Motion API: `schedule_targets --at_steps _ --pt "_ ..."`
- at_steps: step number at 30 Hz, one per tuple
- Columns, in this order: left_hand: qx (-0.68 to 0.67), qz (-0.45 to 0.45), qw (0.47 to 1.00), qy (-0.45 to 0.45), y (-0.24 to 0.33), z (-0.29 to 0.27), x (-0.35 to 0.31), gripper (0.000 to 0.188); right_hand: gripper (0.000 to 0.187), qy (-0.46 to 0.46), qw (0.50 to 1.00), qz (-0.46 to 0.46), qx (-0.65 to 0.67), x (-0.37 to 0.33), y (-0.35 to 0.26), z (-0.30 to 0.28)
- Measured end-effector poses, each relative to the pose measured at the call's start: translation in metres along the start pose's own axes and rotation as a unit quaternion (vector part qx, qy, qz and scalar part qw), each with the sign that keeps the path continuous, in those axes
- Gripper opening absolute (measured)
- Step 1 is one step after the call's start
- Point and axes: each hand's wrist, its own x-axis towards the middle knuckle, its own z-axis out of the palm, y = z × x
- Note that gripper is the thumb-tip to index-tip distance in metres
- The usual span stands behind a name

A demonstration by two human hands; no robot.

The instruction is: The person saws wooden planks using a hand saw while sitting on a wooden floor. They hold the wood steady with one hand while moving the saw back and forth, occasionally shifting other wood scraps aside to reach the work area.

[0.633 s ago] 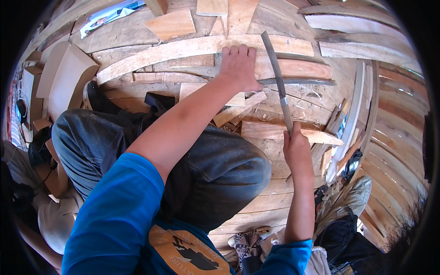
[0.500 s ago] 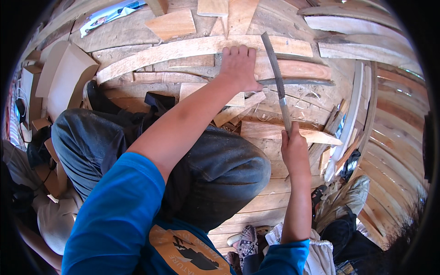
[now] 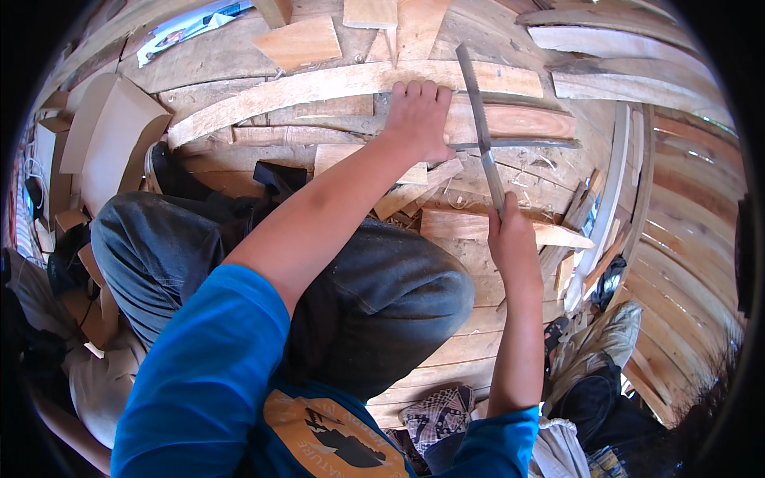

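Left hand (image 3: 420, 119) spread flat, pressing on the curved plank (image 3: 319, 88) lying across the wooden floor (image 3: 446, 350). Right hand (image 3: 510, 239) clenched round the long blade (image 3: 480, 119), angled over that plank. Best kept pinned, strokes away from fingers. Offcuts (image 3: 414, 191) crowd near; open room rightward.

A woodworking site: plank floor (image 3: 446, 350), scattered cut boards (image 3: 303, 41).

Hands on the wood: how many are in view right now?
2. The left hand lies flat on the long curved plank; the right hand grips the long blade just right of it. No other hands show.
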Motion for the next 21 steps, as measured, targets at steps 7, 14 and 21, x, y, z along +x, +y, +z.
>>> schedule_targets --at_steps 7,14,21 --pt "-0.004 -0.025 0.999 -0.033 0.005 -0.008 0.004 0.091 0.018 -0.013 1.0 0.023 -0.009 0.02 -0.009 -0.004" --pt "-0.032 -0.027 0.998 -0.037 0.001 -0.007 0.005 0.092 0.018 -0.036 0.998 0.046 -0.002 -0.034 0.004 -0.012" --pt "-0.01 -0.008 1.0 -0.012 0.002 -0.003 -0.001 0.091 0.019 -0.027 0.999 0.045 -0.013 -0.026 -0.001 -0.01"
